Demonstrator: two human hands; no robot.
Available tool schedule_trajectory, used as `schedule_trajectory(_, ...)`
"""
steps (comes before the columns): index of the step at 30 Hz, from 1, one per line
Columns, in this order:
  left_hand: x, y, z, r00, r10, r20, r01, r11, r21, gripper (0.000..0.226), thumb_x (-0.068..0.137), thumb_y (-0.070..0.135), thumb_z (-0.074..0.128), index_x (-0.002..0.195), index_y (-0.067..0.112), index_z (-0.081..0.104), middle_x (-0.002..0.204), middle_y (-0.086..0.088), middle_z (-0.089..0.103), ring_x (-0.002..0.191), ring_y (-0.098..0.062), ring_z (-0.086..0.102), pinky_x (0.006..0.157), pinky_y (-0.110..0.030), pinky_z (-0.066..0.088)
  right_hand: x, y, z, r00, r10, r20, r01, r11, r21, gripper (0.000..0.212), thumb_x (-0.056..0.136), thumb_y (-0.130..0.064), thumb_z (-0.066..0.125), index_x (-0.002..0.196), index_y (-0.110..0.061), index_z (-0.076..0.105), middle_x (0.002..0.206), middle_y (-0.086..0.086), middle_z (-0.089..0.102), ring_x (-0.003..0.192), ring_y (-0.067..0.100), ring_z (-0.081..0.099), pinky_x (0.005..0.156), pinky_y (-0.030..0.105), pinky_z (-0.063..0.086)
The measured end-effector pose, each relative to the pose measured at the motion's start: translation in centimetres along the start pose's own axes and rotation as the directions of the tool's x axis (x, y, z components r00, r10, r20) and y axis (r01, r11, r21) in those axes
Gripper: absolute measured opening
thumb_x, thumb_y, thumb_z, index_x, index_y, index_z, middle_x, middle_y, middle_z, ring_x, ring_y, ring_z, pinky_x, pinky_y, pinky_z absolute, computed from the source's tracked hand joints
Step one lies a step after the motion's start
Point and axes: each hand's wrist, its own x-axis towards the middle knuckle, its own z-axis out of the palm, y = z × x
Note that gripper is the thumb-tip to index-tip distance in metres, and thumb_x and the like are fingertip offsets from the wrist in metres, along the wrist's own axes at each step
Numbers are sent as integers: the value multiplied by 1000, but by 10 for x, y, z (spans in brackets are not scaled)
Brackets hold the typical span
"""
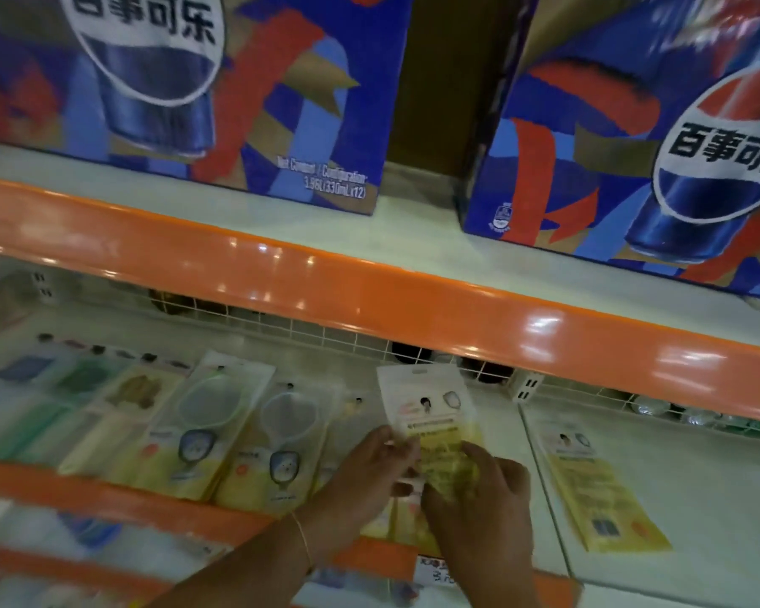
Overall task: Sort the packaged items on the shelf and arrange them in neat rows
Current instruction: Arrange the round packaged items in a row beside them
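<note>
You have one packet point(431, 414) between both hands, lifted a little off the shelf point(492, 414), or so it seems; the blur makes it hard to be sure it is clear of the surface. Your left hand point(369, 467) pinches its lower left edge, fingers point(402, 443) curled onto the front and a fingertip showing beneath. Your right hand point(479, 515) covers the lower yellow half, fingers bent over it, so both hands are grasping the same packet and neither is free.

The packet's long axis runs away from you, hang-hole end toward the wire back point(347, 340), tilted slightly to the left. Its white top half sticks out beyond your fingers; the part you hold is the near end.

The row point(238, 432) of packets lies just to the left, each with its long axis the same way, overlapping shoulder to shoulder. The last one in that row sits just beside your left hand. A gap of bare shelf lies to the right, and beyond it a lone matching packet point(597, 489) lies flat, well apart from the row and nearer your right hand.

My reading: the packet belongs in the open slot directly under it, set parallel to the row's end. Your left hand is nearer that edge, so let it guide the alignment.
</note>
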Motion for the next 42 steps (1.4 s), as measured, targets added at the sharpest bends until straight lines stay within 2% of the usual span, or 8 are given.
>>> schedule_trajectory(7,-21,7,-82,982,-128,-142,76,944,-322,23,98,18,54,116,11,65,104,-12,74,96,-31,71,89,-56,53,-53,-62,53,974,-214,-77,214,977,-4,72,40,-62,64,105,-30,70,106,-2,51,80,24,65,58,36,58)
schedule_trajectory(14,-48,6,-135,978,-148,-146,75,907,-414,25,96,24,58,111,9,71,107,-18,72,98,-40,68,92,-61,49,-76,-107,74,957,-291,2,284,934,-216,78,57,-80,50,109,-27,73,128,9,60,103,38,64,79,52,55)
schedule_trajectory(18,-66,8,-142,986,-66,-150,14,945,-325,20,96,19,56,108,18,72,102,-10,74,93,-32,71,79,-44,55,-94,-134,75,920,-218,325,289,938,-190,106,50,-84,39,147,-46,22,160,-10,12,146,21,21,115,43,29)
schedule_trajectory(21,-76,13,-150,995,-1,-101,-28,957,-288,20,94,18,59,95,28,76,98,-7,75,91,-29,71,80,-47,56,-93,-137,71,864,-211,458,270,961,-66,95,69,-62,56,147,-51,3,158,-20,-2,148,10,11,117,28,25)
schedule_trajectory(27,-77,18,-163,995,91,35,-83,978,-191,48,96,43,41,100,5,70,94,-16,70,83,-27,66,71,-41,56,-101,-139,62,891,-308,333,237,942,236,55,94,-24,48,136,-54,29,129,-39,49,120,-12,47,90,-3,32)
schedule_trajectory(33,-75,18,-173,903,389,-183,-324,895,306,3,92,20,64,89,20,64,68,4,64,60,-3,56,60,-22,48,-100,-139,39,939,-100,330,-74,876,476,43,93,-3,59,102,-46,62,88,-39,66,86,-25,56,68,-1,40)
schedule_trajectory(39,-73,7,-174,989,95,-114,-99,995,-32,34,92,39,61,90,6,67,81,-20,63,73,-21,60,70,-34,48,-100,-124,38,890,-2,456,-272,801,533,32,85,-1,67,105,-27,67,86,-24,74,76,-20,61,63,-2,42)
schedule_trajectory(42,-75,10,-169,992,36,-117,-59,979,-196,32,96,23,58,70,8,67,61,-5,61,57,-15,59,53,-22,45,-95,-118,37,859,-29,511,-274,816,508,36,87,-6,67,117,-27,65,95,-7,77,89,-2,68,70,5,47)
